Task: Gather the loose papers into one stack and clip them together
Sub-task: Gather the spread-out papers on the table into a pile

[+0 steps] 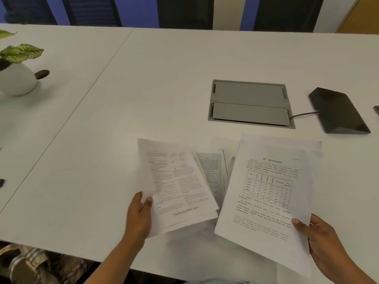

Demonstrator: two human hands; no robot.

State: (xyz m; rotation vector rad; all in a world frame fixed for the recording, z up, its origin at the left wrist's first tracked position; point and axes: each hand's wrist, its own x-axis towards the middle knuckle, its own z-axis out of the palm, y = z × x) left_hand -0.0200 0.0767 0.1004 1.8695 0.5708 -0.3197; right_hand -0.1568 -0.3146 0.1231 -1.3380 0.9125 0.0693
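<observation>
The loose papers lay split into two held bundles near the front edge of the white table, with a few more sheets fanned out flat between them. The left bundle was a small sheaf with two columns of print on top, its long axis running from the near edge away and leaning to the left, its top edge pointing toward the far left. The left hand came up from below the table edge, wrist bent slightly inward, and pinched that sheaf at its lower left corner, thumb lying on the printed face and fingers tucked beneath. The right bundle carried a heading, a table and blocks of text; its long axis also ran away from the person but leaned a little to the right, its lower part hanging out over the table's front edge. The right hand gripped it at the lower right edge, thumb pressed on top, fingers hidden under the paper. Farther back sat a grey cable hatch set into the tabletop, a black wedge-shaped device with a cable to its right, and a potted plant at the far left.
</observation>
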